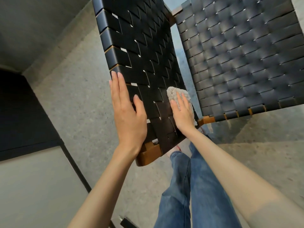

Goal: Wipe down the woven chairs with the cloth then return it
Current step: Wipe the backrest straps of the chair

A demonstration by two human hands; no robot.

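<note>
Straps of black material, woven over a brown wooden frame, make up the tilted chair panel [144,51] that runs from 12 o'clock down to the centre of the view. A second black woven chair panel [243,60], with wooden corners of its own, fills the space from 1 to 3 o'clock. Whether the two belong to one chair cannot be told.

The left hand [130,119] lies flat against the tilted panel's edge at 9 o'clock of that panel, fingers straight and together, thumb on the straps, grasping nothing. The right hand [183,117] presses a small off-white nubby cloth [174,93] onto the same panel near its 3 o'clock edge. Its thumb and forefinger lie stretched over the cloth rather than curled round it, and the remaining fingers are hidden. The cloth pokes out beyond the fingertips toward 12 o'clock, touching the straps.

Blue denim trouser legs [197,186] hang at 6 o'clock above a grey speckled floor [82,99]. A dark flat slab [21,112] sits at 9 o'clock.
</note>
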